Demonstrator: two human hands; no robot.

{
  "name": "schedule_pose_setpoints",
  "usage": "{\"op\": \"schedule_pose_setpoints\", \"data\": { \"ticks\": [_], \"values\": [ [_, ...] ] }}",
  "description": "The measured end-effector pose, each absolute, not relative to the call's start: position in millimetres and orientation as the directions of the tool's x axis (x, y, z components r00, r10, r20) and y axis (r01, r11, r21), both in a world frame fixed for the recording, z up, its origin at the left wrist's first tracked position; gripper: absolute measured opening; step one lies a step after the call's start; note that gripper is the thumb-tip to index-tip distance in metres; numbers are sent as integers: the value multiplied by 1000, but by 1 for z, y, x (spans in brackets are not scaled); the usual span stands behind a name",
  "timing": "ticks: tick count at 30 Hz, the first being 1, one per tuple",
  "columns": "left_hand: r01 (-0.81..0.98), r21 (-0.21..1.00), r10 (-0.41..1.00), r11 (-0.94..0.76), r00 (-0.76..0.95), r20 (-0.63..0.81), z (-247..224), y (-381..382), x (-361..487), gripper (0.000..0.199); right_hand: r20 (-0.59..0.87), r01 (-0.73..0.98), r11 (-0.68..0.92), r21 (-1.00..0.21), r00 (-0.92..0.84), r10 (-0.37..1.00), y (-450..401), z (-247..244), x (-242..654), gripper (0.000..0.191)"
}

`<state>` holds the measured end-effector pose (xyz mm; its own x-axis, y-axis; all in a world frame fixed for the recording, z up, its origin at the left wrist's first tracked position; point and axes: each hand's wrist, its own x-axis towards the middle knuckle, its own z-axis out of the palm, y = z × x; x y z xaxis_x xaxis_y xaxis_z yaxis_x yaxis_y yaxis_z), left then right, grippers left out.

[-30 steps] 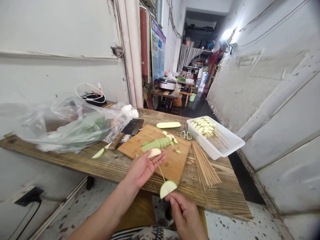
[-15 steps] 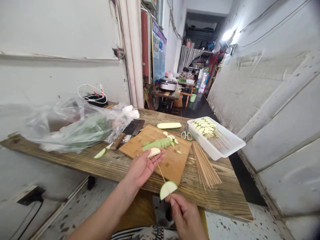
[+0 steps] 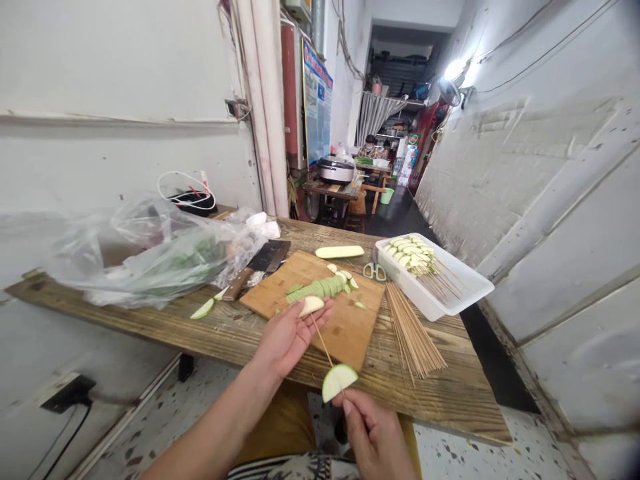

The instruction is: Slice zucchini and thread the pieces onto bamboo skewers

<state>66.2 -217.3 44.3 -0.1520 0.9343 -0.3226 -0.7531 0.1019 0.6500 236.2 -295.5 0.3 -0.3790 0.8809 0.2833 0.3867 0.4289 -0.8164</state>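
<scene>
My left hand (image 3: 290, 333) is closed on a pale half-round zucchini slice (image 3: 312, 306), held between thumb and fingers over the cutting board's near edge. My right hand (image 3: 373, 423) pinches a thin wooden skewer (image 3: 323, 341) low down. On that skewer, just above my right fingers, sits another half-round zucchini slice (image 3: 340, 382) with a green rim. The skewer's tip reaches the slice in my left hand; whether it has pierced it I cannot tell. A row of cut zucchini slices (image 3: 323, 287) lies on the wooden cutting board (image 3: 357, 337) beyond my left hand.
A cleaver (image 3: 257, 267) lies left of the board, near a plastic bag of greens (image 3: 165, 260). A zucchini half (image 3: 340, 252) and scissors (image 3: 374, 271) lie behind. At right are loose skewers (image 3: 413, 330) and a white tub (image 3: 467, 290) with skewered slices.
The view has shifted slightly. Both hands keep nearly the same pose, with the skewer and slices between them.
</scene>
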Motion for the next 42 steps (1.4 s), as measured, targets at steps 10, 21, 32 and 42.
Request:
{"op": "schedule_pose_setpoints", "data": {
  "ticks": [10,21,32,42],
  "values": [
    [-755,646,935,114,-138,-325,47,-221,67,19,254,380,400,-834,-378,890,-299,0,236,29],
    [-745,661,945,93,-143,-294,45,-225,72,16,267,405,409,-818,-363,893,-300,-1,236,28],
    [-737,657,915,159,-140,-377,47,-216,66,18,289,398,431,-810,-369,883,-298,2,233,29],
    [-738,668,916,98,-195,-350,52,-214,70,16,335,401,474,-784,-370,867,-293,4,232,27]
  ]
}}
